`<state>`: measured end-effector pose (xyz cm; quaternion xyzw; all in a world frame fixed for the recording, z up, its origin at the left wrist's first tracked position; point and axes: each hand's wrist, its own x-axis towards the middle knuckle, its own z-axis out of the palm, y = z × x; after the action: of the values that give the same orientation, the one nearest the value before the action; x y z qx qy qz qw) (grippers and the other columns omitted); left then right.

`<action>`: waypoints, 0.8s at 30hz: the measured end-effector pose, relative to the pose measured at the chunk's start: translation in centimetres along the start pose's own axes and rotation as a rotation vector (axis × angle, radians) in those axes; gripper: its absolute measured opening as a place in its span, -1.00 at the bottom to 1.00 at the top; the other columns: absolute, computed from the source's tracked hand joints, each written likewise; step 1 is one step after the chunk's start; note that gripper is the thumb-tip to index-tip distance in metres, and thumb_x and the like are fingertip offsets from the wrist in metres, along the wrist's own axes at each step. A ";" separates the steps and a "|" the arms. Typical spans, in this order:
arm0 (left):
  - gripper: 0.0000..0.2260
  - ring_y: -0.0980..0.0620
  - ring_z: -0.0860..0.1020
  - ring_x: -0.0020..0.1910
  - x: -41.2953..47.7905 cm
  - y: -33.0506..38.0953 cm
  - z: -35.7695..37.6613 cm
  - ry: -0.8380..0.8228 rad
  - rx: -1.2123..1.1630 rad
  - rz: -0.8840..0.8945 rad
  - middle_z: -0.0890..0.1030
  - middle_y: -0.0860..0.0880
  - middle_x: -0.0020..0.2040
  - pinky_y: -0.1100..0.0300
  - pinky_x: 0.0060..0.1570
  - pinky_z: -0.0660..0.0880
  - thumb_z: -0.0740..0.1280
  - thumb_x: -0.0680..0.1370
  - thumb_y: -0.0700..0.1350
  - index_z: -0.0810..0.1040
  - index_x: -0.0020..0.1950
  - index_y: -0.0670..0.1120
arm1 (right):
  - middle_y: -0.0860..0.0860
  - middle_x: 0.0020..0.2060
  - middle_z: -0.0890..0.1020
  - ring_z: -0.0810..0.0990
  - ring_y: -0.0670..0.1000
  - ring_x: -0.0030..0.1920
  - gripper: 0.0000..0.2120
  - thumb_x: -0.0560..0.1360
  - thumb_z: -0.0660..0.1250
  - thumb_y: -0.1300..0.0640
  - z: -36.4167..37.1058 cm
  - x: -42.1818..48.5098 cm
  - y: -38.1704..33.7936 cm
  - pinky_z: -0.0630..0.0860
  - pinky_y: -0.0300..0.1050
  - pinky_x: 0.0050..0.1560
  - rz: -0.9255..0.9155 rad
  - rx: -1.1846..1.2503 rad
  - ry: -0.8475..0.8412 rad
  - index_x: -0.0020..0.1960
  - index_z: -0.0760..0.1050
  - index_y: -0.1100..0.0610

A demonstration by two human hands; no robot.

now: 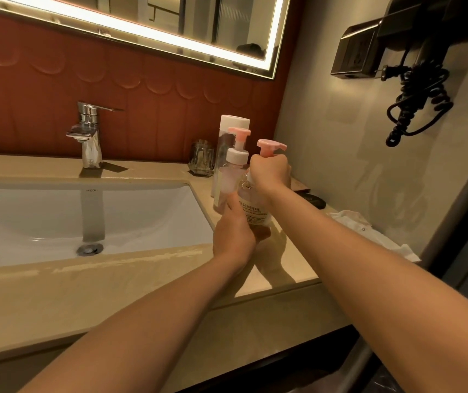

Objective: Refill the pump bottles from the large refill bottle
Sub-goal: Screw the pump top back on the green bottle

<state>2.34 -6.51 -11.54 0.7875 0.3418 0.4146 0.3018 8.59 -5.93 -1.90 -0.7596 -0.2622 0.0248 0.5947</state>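
Beige counter (142,279) right of the sink (57,217), head view: my left hand (234,236) curls round the base of a pump bottle (255,208), my right hand (269,171) fists round its pump collar. Second pump bottle (231,177) and refill bottle (232,123) stand just behind.

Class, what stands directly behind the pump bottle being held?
A second pump bottle, its base partly covered by the left hand; behind that, a tall white-capped bottle.
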 end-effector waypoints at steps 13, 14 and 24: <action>-0.49 -0.06 0.51 0.14 2.5 -3.6 -10.5 -0.064 0.159 -0.078 0.52 -0.07 0.22 0.05 0.08 0.51 0.42 0.46 0.01 0.33 0.34 -0.06 | 0.08 0.38 0.28 0.30 0.10 0.32 -0.45 0.52 0.25 -0.14 0.9 -4.4 2.3 0.33 0.04 0.30 -0.037 -0.027 0.126 0.40 0.25 0.10; -0.51 -0.06 0.51 0.13 2.3 -4.0 -11.9 -0.048 0.147 -0.088 0.52 -0.08 0.21 0.04 0.08 0.51 0.40 0.48 0.00 0.33 0.34 -0.07 | 0.10 0.40 0.25 0.27 0.12 0.34 -0.47 0.54 0.24 -0.09 1.0 -5.6 2.1 0.31 0.05 0.32 0.015 0.000 0.159 0.42 0.23 0.11; -0.64 0.03 0.51 -0.03 -4.7 -7.9 -27.1 0.283 0.133 -0.239 0.54 -0.01 0.06 0.19 -0.14 0.47 0.35 0.52 -0.02 0.38 0.27 -0.03 | 0.06 0.30 0.35 0.35 0.09 0.28 -0.65 0.57 0.16 -0.02 9.4 -19.2 -5.5 0.39 0.07 0.28 -0.123 0.163 -0.349 0.31 0.32 0.08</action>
<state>-25.18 -0.40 -6.75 0.6932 0.4988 0.4589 0.2451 -13.29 -4.87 -4.83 -0.6756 -0.4042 0.1411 0.6002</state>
